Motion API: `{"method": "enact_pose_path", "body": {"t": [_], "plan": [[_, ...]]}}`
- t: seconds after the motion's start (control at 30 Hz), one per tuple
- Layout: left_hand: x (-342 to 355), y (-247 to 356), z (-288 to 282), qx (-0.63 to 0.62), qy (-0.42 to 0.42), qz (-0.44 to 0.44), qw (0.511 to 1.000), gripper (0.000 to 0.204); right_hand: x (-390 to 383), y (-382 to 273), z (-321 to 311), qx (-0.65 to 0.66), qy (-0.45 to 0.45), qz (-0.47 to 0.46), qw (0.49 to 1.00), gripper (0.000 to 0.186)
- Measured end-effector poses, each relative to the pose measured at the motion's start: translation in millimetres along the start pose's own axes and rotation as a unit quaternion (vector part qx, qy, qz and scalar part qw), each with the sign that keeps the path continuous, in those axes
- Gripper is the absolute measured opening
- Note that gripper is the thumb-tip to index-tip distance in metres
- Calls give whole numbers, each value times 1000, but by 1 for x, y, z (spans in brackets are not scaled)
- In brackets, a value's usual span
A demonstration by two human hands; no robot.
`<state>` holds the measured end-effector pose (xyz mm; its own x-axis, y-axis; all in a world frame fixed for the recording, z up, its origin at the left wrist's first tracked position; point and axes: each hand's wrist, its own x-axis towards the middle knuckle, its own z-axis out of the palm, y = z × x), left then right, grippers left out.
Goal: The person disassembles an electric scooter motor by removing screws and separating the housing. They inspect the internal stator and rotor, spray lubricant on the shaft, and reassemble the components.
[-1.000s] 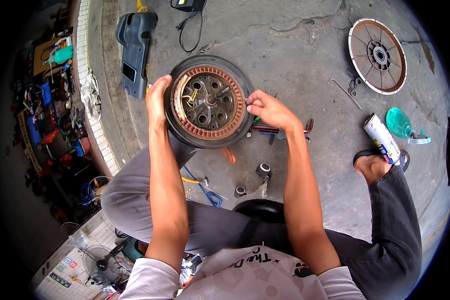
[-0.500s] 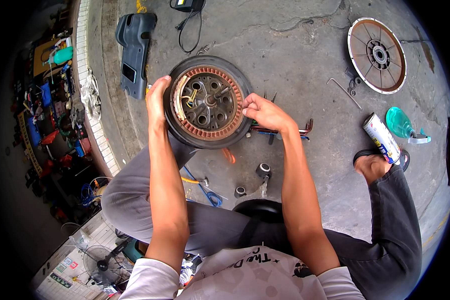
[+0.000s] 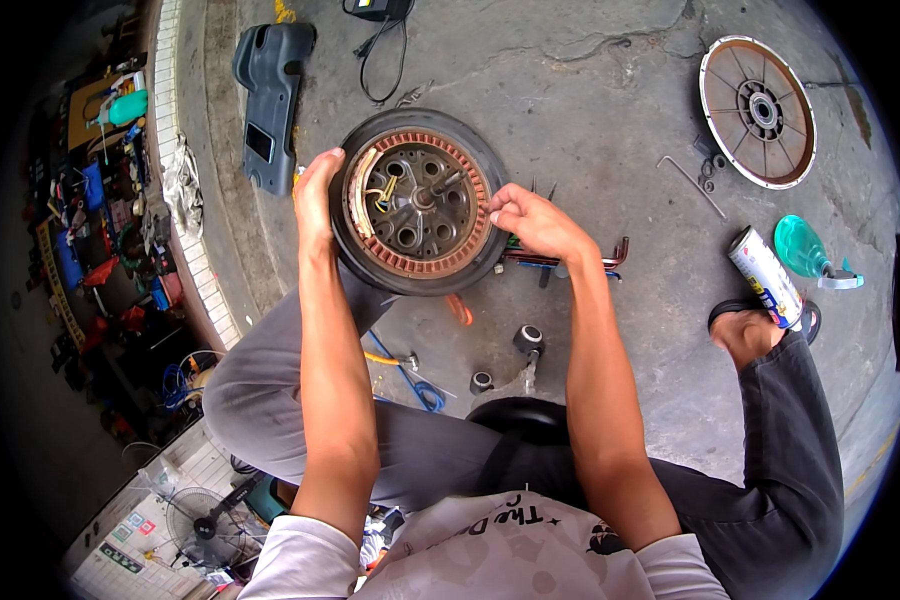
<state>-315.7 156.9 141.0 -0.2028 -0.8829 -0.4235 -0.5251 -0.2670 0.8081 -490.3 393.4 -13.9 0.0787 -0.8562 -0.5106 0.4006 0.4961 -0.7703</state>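
Observation:
A black-tyred wheel (image 3: 365, 274) is held above the floor, showing a copper-coloured ring of windings (image 3: 425, 268), a central shaft and yellowish wires at the left inside. My left hand (image 3: 316, 195) grips the wheel's left side, thumb at the tyre's edge. My right hand (image 3: 535, 225) has curled fingers pinched at the right edge of the ring; whether anything small is between them I cannot make out. Below the wheel and partly behind my right wrist lie several hex keys and other tools (image 3: 600, 262) on the floor.
A rusty round cover (image 3: 730, 130), bent rod (image 3: 695, 190), spray can (image 3: 765, 280) and green spray bottle (image 3: 800, 245) are at right. A dark plastic panel (image 3: 260, 90) and charger (image 3: 370, 8) lie at the top. Clutter (image 3: 90, 230) lines the far left; a fan (image 3: 195, 530) stands lower left.
My right hand has shifted slightly at the wheel's right edge, fingers still curled. The wheel and my left hand have moved very slightly upward in the picture.

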Motion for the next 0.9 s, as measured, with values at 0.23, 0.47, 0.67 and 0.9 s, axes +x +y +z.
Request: {"method": "enact_pose_path", "body": {"t": [0.23, 0.47, 0.67, 0.9], "plan": [[2, -4, -3, -14, -4, -8, 1000, 31, -8, -11, -4, 10, 7, 15, 1000, 25], [6, -8, -6, -21, -4, -8, 1000, 31, -12, -14, -6, 27, 18, 25, 999, 24], [10, -12, -10, -17, -1, -4, 1000, 32, -10, -10, -8, 11, 41, 24, 999, 25], [8, -9, -7, -17, 3, -12, 1000, 32, -8, 0, -8, 83, 58, 48, 994, 27]]}}
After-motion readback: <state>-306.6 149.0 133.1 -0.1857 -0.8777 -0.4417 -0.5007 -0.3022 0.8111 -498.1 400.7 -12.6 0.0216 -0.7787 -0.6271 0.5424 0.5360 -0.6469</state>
